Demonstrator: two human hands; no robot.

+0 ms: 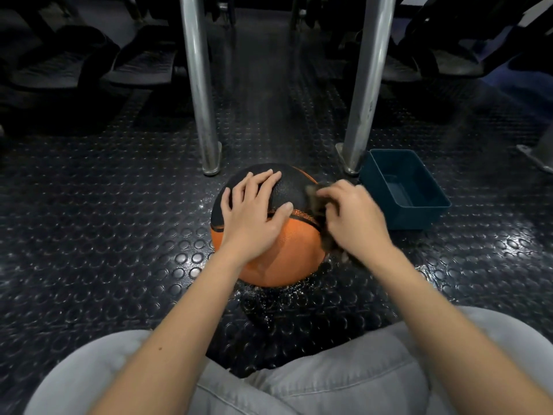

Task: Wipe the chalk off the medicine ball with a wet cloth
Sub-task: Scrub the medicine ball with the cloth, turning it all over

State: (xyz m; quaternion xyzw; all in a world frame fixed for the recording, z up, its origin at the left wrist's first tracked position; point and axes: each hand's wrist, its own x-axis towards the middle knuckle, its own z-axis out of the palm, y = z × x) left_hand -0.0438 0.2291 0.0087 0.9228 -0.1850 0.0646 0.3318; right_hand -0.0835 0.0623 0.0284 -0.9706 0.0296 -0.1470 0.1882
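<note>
The fingers (263, 182) of the left hand (254, 214) lay spread and flat over the top of the medicine ball (287, 259), the thumb reaching toward the seam between the black and orange panels. The right hand (354, 223) had its fingers (332, 191) curled round a dark cloth (315, 202) and held it against the ball's right flank. That hand was blurred, so the exact pinch could not be told.

The ball sat on the studded rubber floor (119, 235) in front of the person's knees, near two metal posts (199, 85), with a blue tub (431, 212) just beside it on the right. Pale flecks lay on the floor round the ball's base.

To wipe well, the left palm would need to bear down so the ball did not roll away from the rubbing. The grained black panel probably held chalk in its texture, so firm, overlapping strokes seemed wise. Turning the ball would bring fresh sections up, and the cloth could be rinsed in the tub.
</note>
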